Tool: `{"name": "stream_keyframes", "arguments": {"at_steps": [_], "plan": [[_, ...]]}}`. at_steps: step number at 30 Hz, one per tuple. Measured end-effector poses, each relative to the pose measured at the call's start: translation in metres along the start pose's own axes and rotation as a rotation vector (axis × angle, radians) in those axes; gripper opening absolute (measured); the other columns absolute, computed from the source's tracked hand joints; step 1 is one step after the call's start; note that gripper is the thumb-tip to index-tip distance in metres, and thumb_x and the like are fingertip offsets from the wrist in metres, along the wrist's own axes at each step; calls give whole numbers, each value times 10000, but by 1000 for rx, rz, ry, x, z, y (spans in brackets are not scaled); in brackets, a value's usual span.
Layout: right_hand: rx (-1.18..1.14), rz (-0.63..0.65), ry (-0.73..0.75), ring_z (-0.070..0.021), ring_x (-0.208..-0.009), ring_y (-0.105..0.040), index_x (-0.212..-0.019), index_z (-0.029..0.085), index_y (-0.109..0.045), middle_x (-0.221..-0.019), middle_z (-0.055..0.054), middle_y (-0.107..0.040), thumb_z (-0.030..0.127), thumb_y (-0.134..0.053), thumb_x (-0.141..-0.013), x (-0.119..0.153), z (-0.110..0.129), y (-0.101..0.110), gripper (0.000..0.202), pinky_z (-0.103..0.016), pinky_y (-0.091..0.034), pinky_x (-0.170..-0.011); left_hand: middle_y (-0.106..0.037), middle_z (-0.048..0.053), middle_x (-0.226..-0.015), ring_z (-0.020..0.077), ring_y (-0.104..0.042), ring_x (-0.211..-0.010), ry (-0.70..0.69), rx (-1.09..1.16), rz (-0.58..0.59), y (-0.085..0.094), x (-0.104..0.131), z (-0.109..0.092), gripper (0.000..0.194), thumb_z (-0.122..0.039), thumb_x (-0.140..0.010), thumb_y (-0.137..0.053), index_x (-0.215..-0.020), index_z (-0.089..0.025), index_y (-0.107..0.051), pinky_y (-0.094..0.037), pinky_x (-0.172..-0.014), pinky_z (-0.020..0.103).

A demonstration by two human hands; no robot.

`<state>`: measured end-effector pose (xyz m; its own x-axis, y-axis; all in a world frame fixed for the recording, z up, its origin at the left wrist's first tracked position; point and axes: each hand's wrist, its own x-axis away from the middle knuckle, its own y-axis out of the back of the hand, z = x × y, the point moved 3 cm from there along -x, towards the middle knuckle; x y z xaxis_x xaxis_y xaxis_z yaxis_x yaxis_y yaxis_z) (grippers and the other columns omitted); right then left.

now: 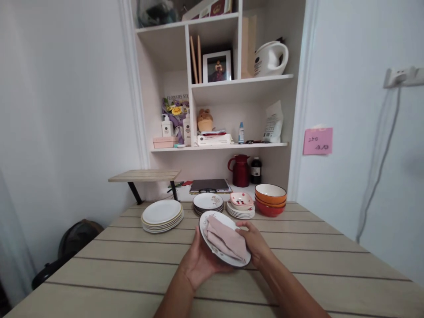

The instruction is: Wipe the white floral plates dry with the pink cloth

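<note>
A white plate [209, 217] with a dark rim and a floral print is tilted above the near half of the table. My left hand [201, 263] is closed around its left edge and underside, the fingers partly hidden below it. Across the plate's face lies a folded pale pink cloth [228, 238]. At the right, my right hand [255, 243] grips the rim with its thumb and fingers close to the cloth; whether it also pinches the cloth I cannot tell.
Along the table's [139, 265] far side stand a stack of white plates [162, 213], dark-rimmed plates [208, 202], small dishes [241, 206] and orange and red bowls [270, 198]. Behind them are a red jug [240, 170], a dark bottle [256, 170] and a laptop [210, 185]. A raised wooden shelf [145, 175] is at left.
</note>
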<state>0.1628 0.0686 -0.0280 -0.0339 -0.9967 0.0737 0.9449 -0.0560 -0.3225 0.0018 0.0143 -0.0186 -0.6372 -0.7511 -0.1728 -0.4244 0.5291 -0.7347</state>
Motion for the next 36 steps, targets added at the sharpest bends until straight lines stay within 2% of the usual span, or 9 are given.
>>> {"name": "stream_keyframes", "arguments": {"at_steps": [5, 12, 16, 18, 20, 22, 25, 30, 36], "plan": [[114, -3, 82, -123, -450, -458, -877, 239, -459, -504, 81, -504, 296, -595, -618, -7, -1, 4, 299, -220, -318, -443, -525, 176, -1345, 326, -377, -1322, -49, -17, -45, 8, -1, -1, 872, -771, -736, -400, -1377, -182, -428, -218, -1086, 520], [362, -47, 263, -119, -481, -422, -828, 233, -522, -578, 57, -503, 338, -521, -681, -15, -10, 2, 180, -228, -298, -469, -650, 166, -1181, 307, -543, -1183, -71, 21, -293, 25, -9, 5, 619, -496, -838, -537, -1337, -134, -482, -325, -1051, 496], [604, -105, 559, -204, -799, -560, -897, 233, -615, -878, -31, -621, 325, -497, -749, -7, 15, 4, 210, -317, -428, -707, -657, 156, -1173, 303, -571, -1148, -128, 23, -305, 27, -10, 4, 589, -481, -842, -534, -1321, -140, -503, -358, -1034, 481], [707, -119, 747, -244, -1020, -527, -982, 236, -643, -1079, -68, -593, 325, -510, -778, 4, 35, 3, 259, -369, -393, -892, -656, 152, -1177, 297, -570, -1149, -157, 39, -309, 29, -10, 3, 581, -484, -847, -526, -1318, -144, -505, -365, -1029, 476], [790, 19, 814, -242, -1025, -521, -1048, 250, -656, -1081, -80, -586, 346, -498, -827, 15, 46, -3, 289, -377, -381, -920, -658, 150, -1173, 294, -576, -1139, -174, 55, -308, 32, -11, 3, 584, -504, -846, -519, -1305, -144, -518, -379, -1016, 473], [907, 288, 791, -232, -965, -538, -1098, 295, -667, -1048, -71, -597, 356, -533, -827, 24, 46, -13, 308, -367, -400, -882, -662, 147, -1164, 295, -588, -1117, -181, 57, -301, 33, -11, 3, 578, -515, -843, -519, -1285, -141, -538, -393, -999, 469], [1114, 563, 744, -263, -1005, -524, -1108, 373, -680, -1088, -53, -600, 361, -709, -686, 31, 34, -22, 423, -397, -376, -901, -675, 142, -1135, 295, -605, -1086, -173, 55, -308, 33, -11, 5, 549, -496, -844, -528, -1256, -134, -563, -403, -982, 455], [1236, 582, 671, -266, -1092, -491, -1139, 420, -652, -1193, -45, -558, 206, -673, -662, 28, 21, -22, 523, -407, -344, -944, -693, 133, -1098, 290, -619, -1061, -186, 107, -371, 34, -9, 4, 530, -510, -858, -500, -1222, -135, -587, -419, -956, 445], [1196, 562, 727, -205, -938, -531, -1137, 390, -658, -1088, -41, -571, 90, -535, -678, 32, 9, -36, 562, -311, -402, -813, -706, 149, -1056, 303, -632, -1033, -126, 140, -373, 30, -11, 8, 595, -566, -830, -521, -1183, -95, -612, -439, -932, 439]]}}
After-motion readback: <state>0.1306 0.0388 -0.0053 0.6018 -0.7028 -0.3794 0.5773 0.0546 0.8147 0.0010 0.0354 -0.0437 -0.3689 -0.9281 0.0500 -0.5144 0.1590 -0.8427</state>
